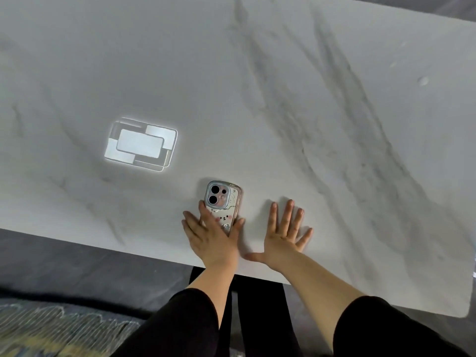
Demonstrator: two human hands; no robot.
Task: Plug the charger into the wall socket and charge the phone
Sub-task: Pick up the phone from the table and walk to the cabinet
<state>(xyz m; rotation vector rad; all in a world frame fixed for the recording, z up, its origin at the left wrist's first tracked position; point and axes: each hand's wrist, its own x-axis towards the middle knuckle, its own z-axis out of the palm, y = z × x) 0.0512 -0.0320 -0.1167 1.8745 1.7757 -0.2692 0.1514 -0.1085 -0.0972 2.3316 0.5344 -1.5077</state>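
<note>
Close up, two hands rest on a marble table beside a phone.

Nearest the camera, black sleeves (180, 328) lead up to bare forearms over the table's near edge. The right hand (283, 235) lies flat on the marble table (334, 124) with fingers spread wide, holding nothing. The left hand (211, 235) lies over the lower part of the phone (222, 204), fingers extended along it; whether it grips or merely rests there is hard to tell. The phone lies face down near the table's edge, camera end away, in a cartoon-printed case. Farther off to the left, a bright rectangular reflection (141, 144) shines on the tabletop.
</note>
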